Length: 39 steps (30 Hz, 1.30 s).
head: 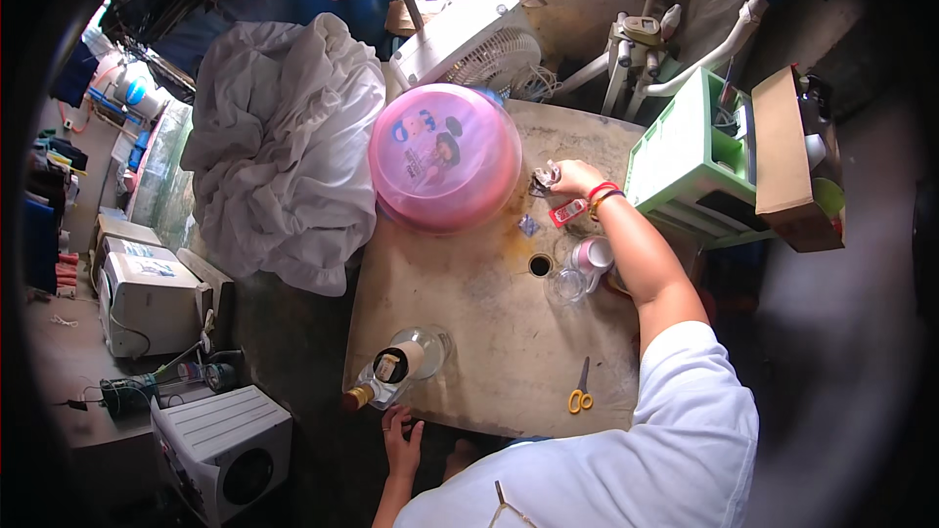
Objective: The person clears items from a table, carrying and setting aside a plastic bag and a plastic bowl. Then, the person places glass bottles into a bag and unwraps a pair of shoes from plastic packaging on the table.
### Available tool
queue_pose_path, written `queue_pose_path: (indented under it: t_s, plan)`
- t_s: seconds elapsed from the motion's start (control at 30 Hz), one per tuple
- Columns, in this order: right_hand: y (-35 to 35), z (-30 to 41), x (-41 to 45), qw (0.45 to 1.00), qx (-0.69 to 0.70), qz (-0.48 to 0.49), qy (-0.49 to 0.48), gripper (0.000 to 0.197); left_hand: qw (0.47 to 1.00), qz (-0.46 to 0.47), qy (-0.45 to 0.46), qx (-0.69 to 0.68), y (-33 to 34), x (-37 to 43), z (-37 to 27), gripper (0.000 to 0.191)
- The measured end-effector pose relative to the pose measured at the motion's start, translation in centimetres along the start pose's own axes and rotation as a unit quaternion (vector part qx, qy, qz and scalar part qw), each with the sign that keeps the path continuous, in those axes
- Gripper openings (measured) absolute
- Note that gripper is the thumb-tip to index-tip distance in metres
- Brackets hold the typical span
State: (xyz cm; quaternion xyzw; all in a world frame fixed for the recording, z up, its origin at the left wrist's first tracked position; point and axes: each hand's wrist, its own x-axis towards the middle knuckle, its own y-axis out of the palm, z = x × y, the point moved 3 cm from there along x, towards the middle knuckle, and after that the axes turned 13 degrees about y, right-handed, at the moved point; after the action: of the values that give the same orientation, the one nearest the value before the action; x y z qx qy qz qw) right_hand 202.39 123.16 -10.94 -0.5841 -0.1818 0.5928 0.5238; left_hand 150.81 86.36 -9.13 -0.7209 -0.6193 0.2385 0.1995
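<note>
My right hand (578,179) reaches across the table (469,293) and pinches a crumpled wrapper (546,173). Just below it lies a red and white sachet (568,213), and a small bluish packet (528,226) is to its left. Nearer me, a pink and white mug (593,255) and a clear glass (566,284) stand beside a round hole (541,265) in the tabletop. At the front edge my left hand (402,443) hangs with fingers apart, close to a clear glass bottle (425,352) with a gold cap. Scissors (580,392) with yellow handles lie at front right.
A pink plastic basin (447,158) sits upside down at the table's back left, beside a heap of white cloth (286,147). Behind it leans a white box fan (484,44). A green plastic drawer unit (678,154) and a cardboard box (796,161) border the right side.
</note>
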Motion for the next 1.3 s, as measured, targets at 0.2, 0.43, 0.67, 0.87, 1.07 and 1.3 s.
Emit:
queue_pose_path:
  t_s: [0.2,0.43,0.67,0.87,1.07,1.3]
  plan:
    - [5.2,1.4,0.5,0.988,-0.065,-0.131,0.046,0.054,1.0,-0.006,-0.001,0.002,0.6,-0.2,0.2,0.037]
    - [3.2,1.0,1.6,0.992,-0.105,-0.031,-0.064,0.017,1.0,0.001,0.005,0.014,0.2,-0.3,-0.1,0.038]
    - [4.8,-1.4,-0.6,0.974,-0.192,-0.072,-0.1,0.028,1.0,0.003,-0.01,0.0,0.9,-0.2,0.4,0.037]
    - [5.2,-1.7,-0.1,0.963,-0.196,-0.079,-0.164,0.027,1.0,0.006,0.003,-0.001,1.0,0.2,0.4,0.037]
    - [9.4,4.0,-1.4,0.988,-0.03,-0.031,-0.149,0.037,1.0,0.015,-0.009,0.004,1.2,-0.3,0.7,0.036]
    - [12.0,5.4,-3.0,0.993,-0.034,-0.092,-0.064,0.02,1.0,0.008,-0.003,-0.023,1.7,0.2,0.0,0.034]
